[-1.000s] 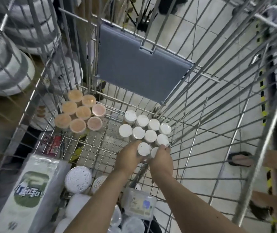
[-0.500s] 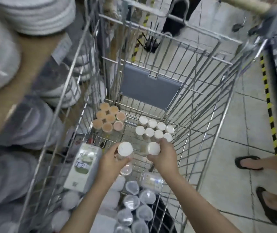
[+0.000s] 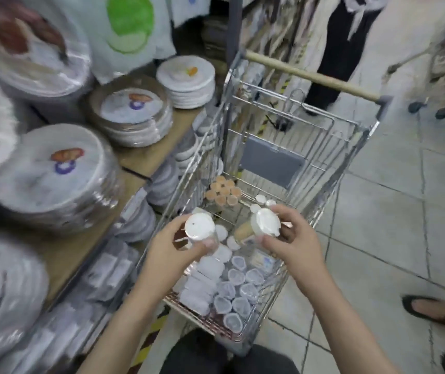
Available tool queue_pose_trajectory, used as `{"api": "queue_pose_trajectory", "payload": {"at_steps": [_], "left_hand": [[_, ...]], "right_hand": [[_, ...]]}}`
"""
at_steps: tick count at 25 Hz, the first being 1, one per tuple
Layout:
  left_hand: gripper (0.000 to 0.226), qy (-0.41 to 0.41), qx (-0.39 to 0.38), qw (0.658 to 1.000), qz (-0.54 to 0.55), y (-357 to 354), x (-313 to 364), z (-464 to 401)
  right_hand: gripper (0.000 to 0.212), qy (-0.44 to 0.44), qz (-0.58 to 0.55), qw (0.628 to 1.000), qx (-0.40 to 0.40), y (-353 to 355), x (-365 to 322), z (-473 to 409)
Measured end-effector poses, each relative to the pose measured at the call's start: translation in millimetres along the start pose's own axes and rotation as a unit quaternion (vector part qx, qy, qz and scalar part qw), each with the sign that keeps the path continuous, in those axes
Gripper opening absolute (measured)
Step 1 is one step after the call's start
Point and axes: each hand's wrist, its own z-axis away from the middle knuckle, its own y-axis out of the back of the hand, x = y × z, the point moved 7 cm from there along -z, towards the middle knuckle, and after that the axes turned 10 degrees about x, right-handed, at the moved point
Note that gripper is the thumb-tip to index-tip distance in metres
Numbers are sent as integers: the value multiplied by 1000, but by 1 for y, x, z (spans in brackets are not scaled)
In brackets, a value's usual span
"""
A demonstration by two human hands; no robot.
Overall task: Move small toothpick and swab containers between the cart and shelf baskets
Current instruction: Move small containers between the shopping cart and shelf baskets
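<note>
I hold two small clear toothpick containers with white lids above the wire cart. My left hand grips one white-lidded container by its body. My right hand grips the other container, tilted with its lid toward me. Down on the cart floor stand a cluster of orange-lidded containers and a few white-lidded ones, partly hidden behind my right hand. Nearer me the cart holds clear heart-shaped boxes and white packs.
A wooden shelf to the left carries stacks of wrapped paper plates. The cart's wooden handle is at the far end. A person in black stands beyond it, and a sandalled foot is on the tiled floor at right.
Both hands rose out of the cart, each lifting a white-lidded container from the cluster. My view pulled back and up, bringing the plate shelf into sight.
</note>
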Motion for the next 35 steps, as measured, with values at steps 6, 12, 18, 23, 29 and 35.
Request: {"api": "queue_pose_trajectory", "payload": {"at_steps": [6, 12, 18, 23, 29, 35], "left_hand": [[41, 10, 130, 990, 50, 57, 33, 133], [37, 26, 335, 941, 31, 125, 27, 279], [43, 43, 472, 879, 49, 192, 21, 400], [41, 49, 545, 836, 40, 271, 11, 478], [32, 0, 571, 821, 22, 390, 19, 526], [42, -35, 543, 839, 3, 487, 31, 498]], "right_hand": [[49, 47, -40, 985, -159, -13, -35, 68], [36, 66, -49, 932, -353, -58, -50, 168], [40, 84, -48, 863, -496, -122, -77, 282], [42, 100, -61, 821, -559, -192, -105, 376], [41, 123, -100, 806, -570, -274, -143, 457], [38, 164, -154, 826, -517, -338, -195, 475]]}}
